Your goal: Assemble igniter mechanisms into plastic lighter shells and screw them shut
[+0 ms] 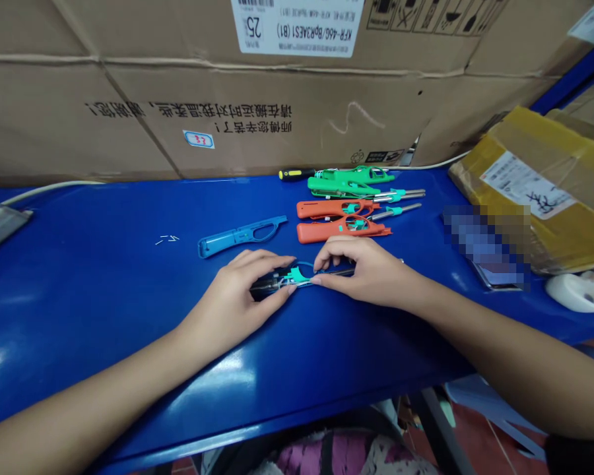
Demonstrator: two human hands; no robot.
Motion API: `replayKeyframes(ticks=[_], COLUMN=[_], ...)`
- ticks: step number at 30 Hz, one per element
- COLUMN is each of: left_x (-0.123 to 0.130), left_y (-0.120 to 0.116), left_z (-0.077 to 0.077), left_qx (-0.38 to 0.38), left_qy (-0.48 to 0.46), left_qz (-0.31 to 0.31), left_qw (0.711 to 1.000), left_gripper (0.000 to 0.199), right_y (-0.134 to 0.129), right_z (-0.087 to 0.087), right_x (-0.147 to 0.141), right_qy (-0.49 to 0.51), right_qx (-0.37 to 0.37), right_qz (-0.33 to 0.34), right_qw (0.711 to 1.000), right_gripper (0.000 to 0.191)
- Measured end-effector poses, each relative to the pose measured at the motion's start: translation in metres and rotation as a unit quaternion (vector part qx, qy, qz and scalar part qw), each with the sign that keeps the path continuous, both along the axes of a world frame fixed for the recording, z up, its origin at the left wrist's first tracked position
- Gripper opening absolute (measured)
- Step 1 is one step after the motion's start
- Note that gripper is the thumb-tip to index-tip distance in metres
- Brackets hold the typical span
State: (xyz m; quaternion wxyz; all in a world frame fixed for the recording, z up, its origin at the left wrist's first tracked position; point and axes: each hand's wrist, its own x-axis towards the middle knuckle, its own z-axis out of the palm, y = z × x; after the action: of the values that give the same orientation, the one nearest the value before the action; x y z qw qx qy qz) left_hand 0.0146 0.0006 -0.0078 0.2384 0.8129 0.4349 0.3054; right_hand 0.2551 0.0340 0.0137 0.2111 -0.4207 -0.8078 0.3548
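Note:
An opened long-reach lighter (297, 274) with a blue shell lies between my hands, its dark fuel tank, mint-green trigger part and metal tube exposed. My left hand (237, 290) is closed around the tank end, thumb in front and fingers behind. At the other side my right hand (371, 267) pinches the lighter near the trigger, with the tube partly hidden under the fingers. Just behind rests a loose blue half shell (242, 236), hollow side up. Orange lighter shells (344, 229) lie behind my right hand, and green lighter shells (349, 183) are farther back.
A yellow-and-black screwdriver (297, 175) lies behind the green shells. Small white pins (167, 239) are scattered at left. A large cardboard box (218, 86) walls off the back of the blue table (103, 297). A taped parcel (529, 191) and a pixelated phone-like object (490, 251) sit right.

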Motion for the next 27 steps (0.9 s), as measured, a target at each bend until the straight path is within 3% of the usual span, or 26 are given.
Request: replayKeyframes(ticks=[16,27], left_x=[0.0073,0.0091], left_y=[-0.0028,-0.003], left_z=[-0.0012,-0.0004], left_qx=[-0.02,-0.017], left_qy=[-0.023,-0.028], left_qz=[0.042,0.04], left_qw=[0.999,0.999], left_gripper=[0.029,0.029], right_y=[-0.0039,-0.0049], right_z=[-0.0059,-0.0072], right_x=[-0.0025,-0.0052], right_qy=[-0.014,-0.013], right_qx=[0.064,0.066], right_qz=[0.012,0.001], right_qw=[0.998,0.998], right_gripper=[0.005,0.007])
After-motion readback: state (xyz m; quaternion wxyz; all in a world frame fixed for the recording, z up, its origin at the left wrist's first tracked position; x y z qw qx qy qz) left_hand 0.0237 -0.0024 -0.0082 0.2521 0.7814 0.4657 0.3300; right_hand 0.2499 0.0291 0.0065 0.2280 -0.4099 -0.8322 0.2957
